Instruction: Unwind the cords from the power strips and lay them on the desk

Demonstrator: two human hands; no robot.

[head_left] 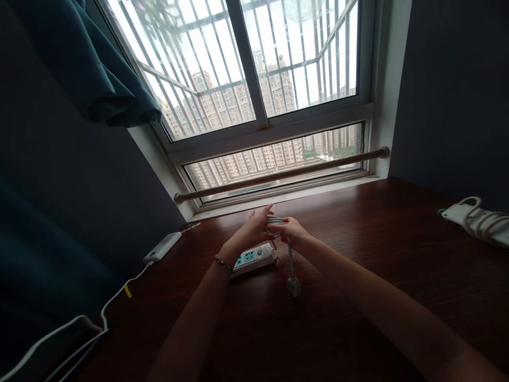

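Observation:
A coiled light grey power cord [275, 225] is bunched between my two hands above the wooden surface. My left hand [256, 225], with a beaded bracelet at the wrist, has its fingers round the left side of the coil, some of them stretched out. On the other side, my right hand [293, 231] is closed on the loops. From it the cord's end hangs down to a plug [294, 287]. Just below the hands lies a white power strip [257, 256] with blue sockets; my left wrist hides part of it.
Another white power strip [477, 220], its cord wrapped round it, lies at the right. At the left, a white device [162, 248] has a white cable [123, 291] with a yellow tag. A rail [286, 173] crosses the window behind the dark wooden surface [358, 223]. A blue curtain [99, 79] hangs upper left.

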